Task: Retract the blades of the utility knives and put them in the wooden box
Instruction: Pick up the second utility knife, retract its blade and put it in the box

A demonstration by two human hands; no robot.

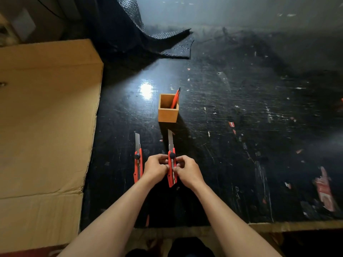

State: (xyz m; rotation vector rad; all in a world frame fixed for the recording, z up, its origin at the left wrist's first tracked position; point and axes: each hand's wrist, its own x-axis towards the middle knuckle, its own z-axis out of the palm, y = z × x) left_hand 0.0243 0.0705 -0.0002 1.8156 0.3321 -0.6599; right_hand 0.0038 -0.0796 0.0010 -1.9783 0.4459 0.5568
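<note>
Blade out on the held knife (172, 165). Left hand (155, 167) and right hand (187, 170) both closed round its body; loosen the black knob (172, 155), slide back, fingers behind the edge.

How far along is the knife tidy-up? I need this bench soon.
Roughly a third done. One red knife already stands in the wooden box. In hand: the left hand and right hand grip a second knife, its blade still extended toward the box. Left: a third knife lies untouched on the black table, blade also out. Both need retracting and boxing.
</note>
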